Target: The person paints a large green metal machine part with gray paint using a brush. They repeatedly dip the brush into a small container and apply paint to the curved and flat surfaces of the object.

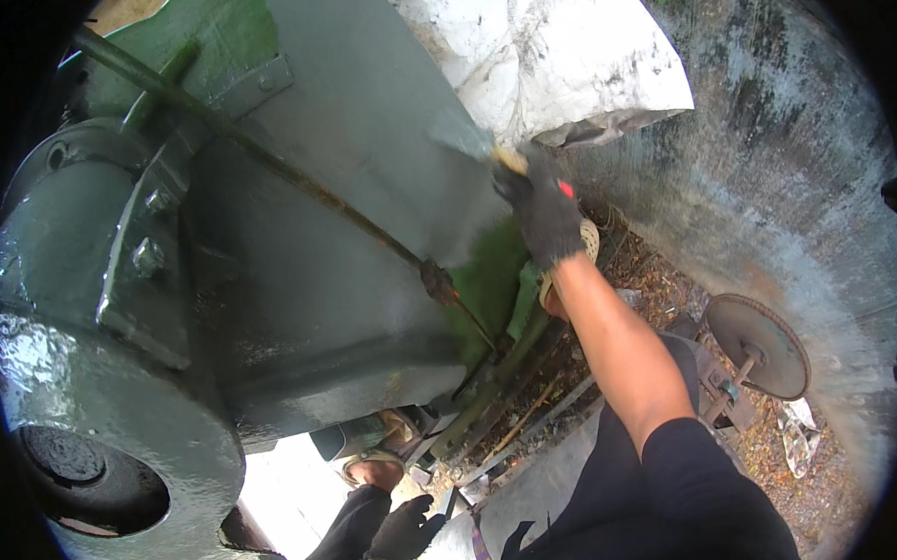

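Note:
My right hand, in a dark glove with a red spot, reaches out to the edge of a large metal panel. Its fingers are closed round a paintbrush, whose tan part shows while its tip is smeared by motion against the panel. Wet-looking dark grey-green paint covers most of the panel, and brighter green shows near its lower right corner. Low in the view, my left hand, also gloved and with a bracelet at the wrist, is beside my left knee. Its fingers are apart and hold nothing.
A rusty rod crosses in front of the panel. At left stands a rounded painted housing with a round opening. A white sheet lies beyond the panel, by a weathered wall. A round disc on a shaft stands at right above leaf litter.

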{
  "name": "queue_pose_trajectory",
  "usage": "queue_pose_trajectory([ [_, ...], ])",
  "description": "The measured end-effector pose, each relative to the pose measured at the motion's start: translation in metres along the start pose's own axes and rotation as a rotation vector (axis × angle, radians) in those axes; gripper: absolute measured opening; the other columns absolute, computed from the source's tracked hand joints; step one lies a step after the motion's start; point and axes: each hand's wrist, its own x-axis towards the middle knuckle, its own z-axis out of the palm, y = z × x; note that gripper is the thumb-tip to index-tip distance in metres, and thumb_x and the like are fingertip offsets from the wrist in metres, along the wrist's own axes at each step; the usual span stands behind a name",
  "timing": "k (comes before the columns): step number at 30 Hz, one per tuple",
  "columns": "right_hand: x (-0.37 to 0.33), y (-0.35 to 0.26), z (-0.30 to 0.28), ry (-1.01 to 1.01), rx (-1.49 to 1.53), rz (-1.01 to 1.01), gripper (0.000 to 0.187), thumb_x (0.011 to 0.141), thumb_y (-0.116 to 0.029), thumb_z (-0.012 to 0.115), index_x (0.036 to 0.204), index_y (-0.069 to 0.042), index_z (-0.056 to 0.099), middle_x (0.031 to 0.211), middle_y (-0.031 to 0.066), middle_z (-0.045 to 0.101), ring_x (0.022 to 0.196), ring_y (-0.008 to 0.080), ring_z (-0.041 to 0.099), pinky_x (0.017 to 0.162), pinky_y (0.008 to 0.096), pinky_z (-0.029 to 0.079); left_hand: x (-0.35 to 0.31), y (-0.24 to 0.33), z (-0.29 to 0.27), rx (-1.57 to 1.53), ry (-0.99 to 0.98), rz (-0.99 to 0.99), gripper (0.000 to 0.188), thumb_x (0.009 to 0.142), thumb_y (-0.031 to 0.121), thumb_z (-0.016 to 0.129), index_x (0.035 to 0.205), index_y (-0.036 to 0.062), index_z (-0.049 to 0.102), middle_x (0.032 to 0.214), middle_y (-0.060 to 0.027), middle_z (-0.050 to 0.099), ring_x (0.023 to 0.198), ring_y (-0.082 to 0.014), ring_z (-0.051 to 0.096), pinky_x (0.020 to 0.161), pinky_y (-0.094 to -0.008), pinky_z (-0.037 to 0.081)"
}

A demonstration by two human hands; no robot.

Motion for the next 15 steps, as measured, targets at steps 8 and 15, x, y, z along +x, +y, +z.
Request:
queue_pose_trajectory([
  [8, -0.055, -0.008, -0.031, 0.258, -0.211, 0.385, 0.034, 0.105, -0.033, 0.063, 0.112, -0.003, 0.077, 0.101, 0.0109, 0.080, 0.092, 0.0220, 0.076, 0.083, 0.0364, 0.058, 0.005, -0.013, 0.011, -0.132, -0.032, -0.094, 0.058, 0.100, 0.046, 0.075, 0.142, 0.0063, 0.068, 0.127, -0.0199, 0.076, 0.110, -0.0345, 0.077, 0.096, -0.0456, 0.060],
  [15, 0.046, -0.235, 0.117, 0.000, -0.714, -0.069, 0.029, 0.099, -0.031, 0.064, 0.104, -0.007, 0.079, 0.084, 0.0169, 0.077, 0.077, 0.0313, 0.074, 0.076, 0.0423, 0.058, 0.010, -0.017, 0.007, 0.017, -0.064, -0.014, 0.062, 0.101, 0.049, 0.073, 0.142, 0.0038, 0.068, 0.128, -0.0211, 0.076, 0.111, -0.0344, 0.076, 0.097, -0.0452, 0.059],
])
